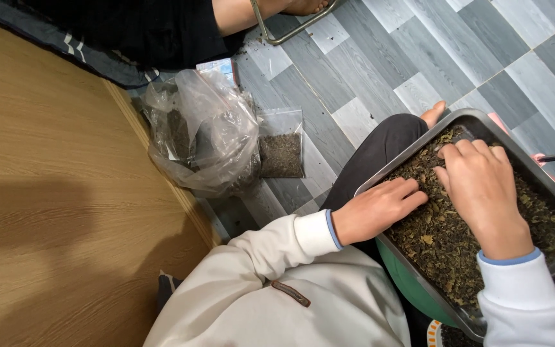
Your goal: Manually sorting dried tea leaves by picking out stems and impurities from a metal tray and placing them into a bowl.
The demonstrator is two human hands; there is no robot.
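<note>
A steel tray (483,120) rests across my lap, filled with dark dried leaves (438,241). My left hand (377,209) lies over the tray's near rim with its fingers spread flat on the leaves. My right hand (480,186) is in the middle of the tray, palm down, fingers curled into the leaves near the far end. Neither hand lifts anything clear of the tray. A green bowl (412,289) shows under the tray's lower edge.
On the grey tiled floor (380,71) lie a large crumpled clear bag (203,132) with dried leaves and a small flat sealed pouch (281,151) of them. A wooden surface (52,193) fills the left. Another person's dark-clad leg (162,29) is at the top.
</note>
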